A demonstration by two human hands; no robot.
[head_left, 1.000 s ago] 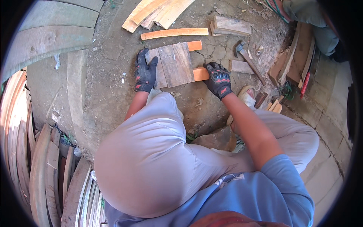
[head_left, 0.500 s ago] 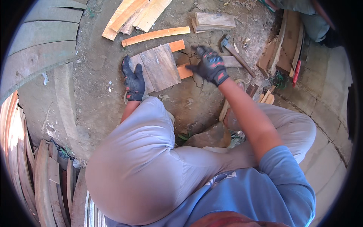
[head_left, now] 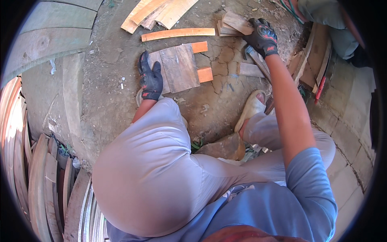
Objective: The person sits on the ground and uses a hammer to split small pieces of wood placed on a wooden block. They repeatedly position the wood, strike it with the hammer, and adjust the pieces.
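My left hand, in a black glove with red marks, rests along the left edge of some side-by-side weathered boards. Its fingers are stretched out and the thumb stands apart. Two orange-toned wood strips stick out from under those boards on the right. Farther off to the right, my gloved right hand is closed on the end of a short wooden board. That board lies askew over a small stack of similar pieces. Just below this hand is a hammer, partly covered by my forearm.
A loose orange strip lies beyond the boards, with longer planks behind it. A short plank sits by the hammer. Small nails are on the dirt. Another person's leg shows at upper right, near stacked timber.
My right hand has moved away from the boards, up and right to the small stack, and has closed on the top board, which is now turned askew. My left hand stays at the boards' edge.
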